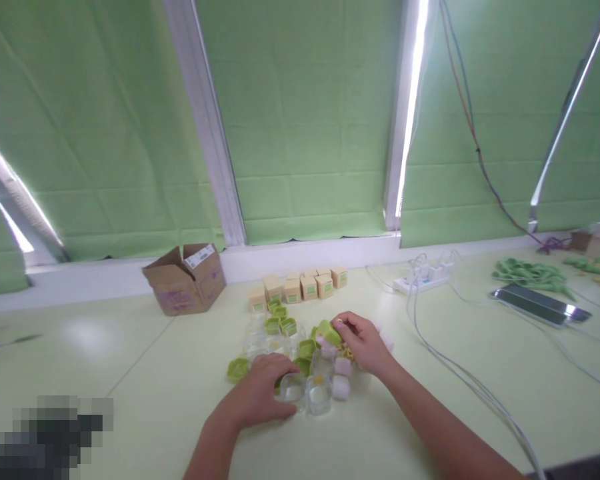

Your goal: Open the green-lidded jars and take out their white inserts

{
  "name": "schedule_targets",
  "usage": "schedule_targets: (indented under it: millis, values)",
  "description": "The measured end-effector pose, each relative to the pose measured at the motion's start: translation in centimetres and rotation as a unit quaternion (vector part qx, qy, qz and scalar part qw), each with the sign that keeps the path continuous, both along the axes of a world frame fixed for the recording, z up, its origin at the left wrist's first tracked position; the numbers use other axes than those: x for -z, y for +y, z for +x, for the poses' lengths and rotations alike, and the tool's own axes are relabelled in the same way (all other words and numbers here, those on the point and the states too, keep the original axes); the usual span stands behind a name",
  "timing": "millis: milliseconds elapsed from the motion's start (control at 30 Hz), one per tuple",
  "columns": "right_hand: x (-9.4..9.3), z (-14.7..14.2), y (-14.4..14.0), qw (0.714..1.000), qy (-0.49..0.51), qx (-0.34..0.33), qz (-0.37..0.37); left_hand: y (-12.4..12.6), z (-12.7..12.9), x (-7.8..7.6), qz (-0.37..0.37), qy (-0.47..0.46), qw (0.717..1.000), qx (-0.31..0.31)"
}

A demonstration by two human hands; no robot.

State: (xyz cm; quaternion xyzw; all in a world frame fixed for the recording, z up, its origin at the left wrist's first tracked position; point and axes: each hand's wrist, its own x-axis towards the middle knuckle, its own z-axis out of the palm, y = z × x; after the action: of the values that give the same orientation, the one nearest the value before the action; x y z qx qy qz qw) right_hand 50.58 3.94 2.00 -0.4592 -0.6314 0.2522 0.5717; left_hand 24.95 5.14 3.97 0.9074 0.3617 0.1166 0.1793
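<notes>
**Two hands among small jars and green lids**

Green cloth blinds (305, 133), flat and creased in a grid of fold lines, fill the back behind pale window frames. Below them a smooth, glossy, pale green counter (130, 360) runs the full width. A brown cardboard box (185, 280) sits open near the sill, flaps up. To the right lie a flat, shiny metal bar (540, 303), a white power strip (425, 277) with thin cables (460, 367) trailing toward the near edge, and a heap of green strips (530, 273).

A row of small tan cardboard cubes (300, 287) stands by the sill, each with a green label. Just in front is a loose cluster of clear, rounded jars (319, 393), green scalloped lids (280, 320) and soft pinkish blocks (341, 377).

The left hand (260, 397) lies palm down, fingers curved over the near side of the cluster, touching a clear jar (294, 388); whether it grips it, I cannot tell. One lid (237, 369) lies just left of it. The right hand (363, 343) is half closed at the cluster's right side, fingertips pinching a green lid (329, 331).
</notes>
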Motion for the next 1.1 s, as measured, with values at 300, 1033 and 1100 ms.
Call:
schedule_targets:
  millis: [300, 1033, 1100]
  values:
    - [0.3, -0.5, 0.1, 0.998, 0.013, -0.051, -0.042, 0.5, -0.3, 0.2, 0.074, -0.032, 0.997, -0.005]
    - [0.0, -1.7, -1.4, 0.966, -0.012, -0.195, -0.170, -1.1, 3.6, 1.9, 0.167, -0.177, 0.967, 0.076]
    - [-0.1, -1.7, -1.4, 0.981, -0.052, -0.151, -0.109, -1.3, 3.7, 1.7, 0.152, -0.189, 0.969, 0.046]
